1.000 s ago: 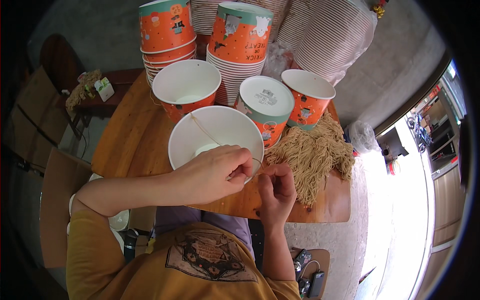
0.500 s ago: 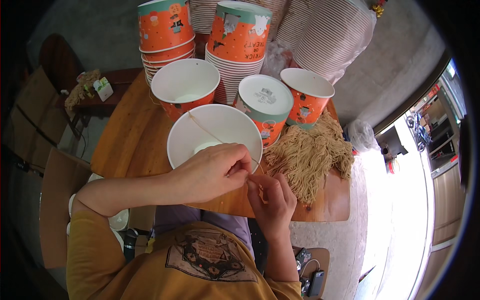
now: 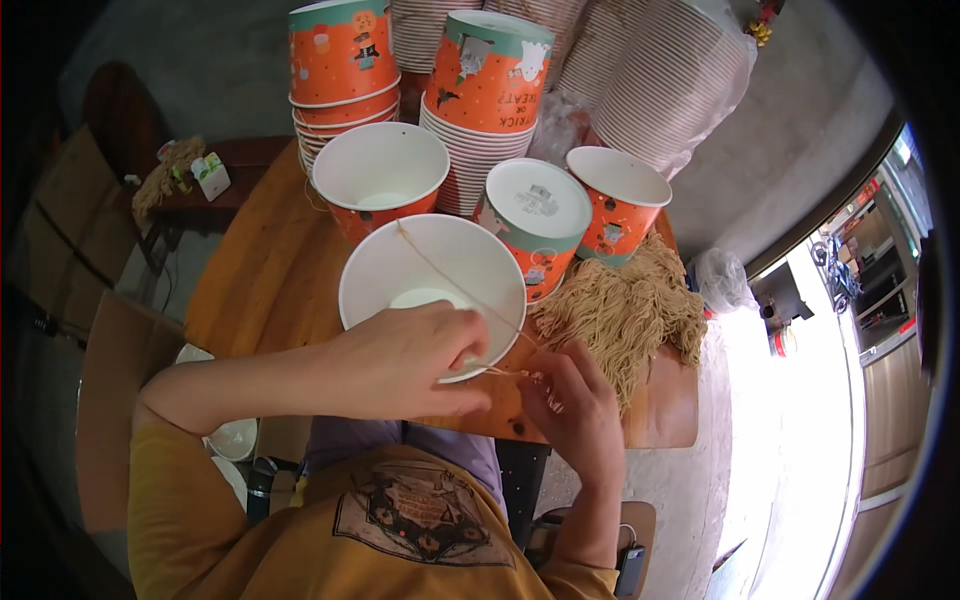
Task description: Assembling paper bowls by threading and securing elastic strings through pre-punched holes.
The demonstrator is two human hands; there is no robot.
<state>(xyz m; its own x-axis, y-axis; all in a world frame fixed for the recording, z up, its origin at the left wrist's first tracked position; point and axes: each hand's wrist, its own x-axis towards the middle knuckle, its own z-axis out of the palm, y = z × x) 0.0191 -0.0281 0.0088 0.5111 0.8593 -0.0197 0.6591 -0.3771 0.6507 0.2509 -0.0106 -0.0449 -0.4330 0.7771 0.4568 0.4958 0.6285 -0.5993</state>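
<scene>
A white-lined paper bucket (image 3: 365,270) stands at the table's front edge, mouth up. A thin tan string (image 3: 440,268) runs from its far rim across the mouth toward the near right side. Over the near rim is my left hand (image 3: 400,362), its fingers loosely curled and its thumb apart, with nothing seen gripped. My right hand (image 3: 575,410) pinches the string's knotted-looking end just right of the bucket. A heap of cut tan strings (image 3: 630,310) lies beyond my right hand. The bucket's near side is partly hidden by my left hand.
Behind stand an upright orange bucket (image 3: 380,175), an upturned bucket (image 3: 540,200) and another upright one (image 3: 620,195). Stacks of orange buckets (image 3: 485,90) and plastic-wrapped buckets (image 3: 670,80) rise at the back. A cardboard box (image 3: 120,410) is left of the wooden table (image 3: 255,265).
My hands have moved apart, the left slightly down and left, the right rightward and down with the string. The left thumb has come away from its fingers.
</scene>
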